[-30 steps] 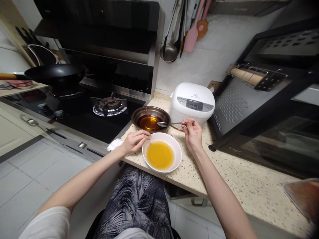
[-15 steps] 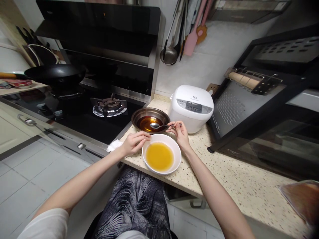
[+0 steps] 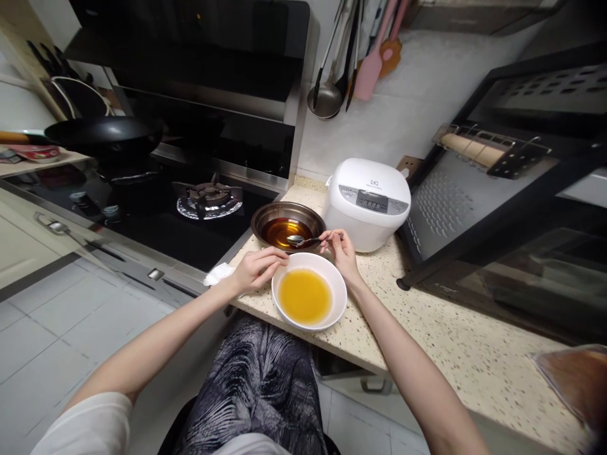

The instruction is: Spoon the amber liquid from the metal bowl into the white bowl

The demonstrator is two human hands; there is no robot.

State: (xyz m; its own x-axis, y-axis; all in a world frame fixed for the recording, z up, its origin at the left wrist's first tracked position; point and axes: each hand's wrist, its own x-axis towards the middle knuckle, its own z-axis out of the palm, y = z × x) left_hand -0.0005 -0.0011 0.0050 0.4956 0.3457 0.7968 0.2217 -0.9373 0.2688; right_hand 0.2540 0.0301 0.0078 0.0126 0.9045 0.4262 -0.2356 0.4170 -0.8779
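In the head view, my right hand point(image 3: 342, 254) is closed around the handle of a metal spoon point(image 3: 296, 241). The spoon's bowl is over the dark amber liquid in a brown-tinted metal basin point(image 3: 265, 213). In front of the basin, near the counter's edge, stands a white bowl point(image 3: 340, 302) with yellow-gold liquid point(image 3: 305, 296) in it. My left hand point(image 3: 258, 268) has its fingertips pinched at the white bowl's upper left rim; the thumb is partly hidden.
A white rice cooker point(image 3: 367, 205) stands just behind my right hand. Crumpled white tissue point(image 3: 219, 273) lies left of my left hand. Beyond are a gas burner point(image 3: 209, 197) and a black wok point(image 3: 107, 136). A dark-framed cabinet point(image 3: 493, 208) borders the counter point(image 3: 441, 335) on the right.
The camera view has shifted slightly. Both hands, the spoon and the white bowl keep nearly the same places relative to one another.
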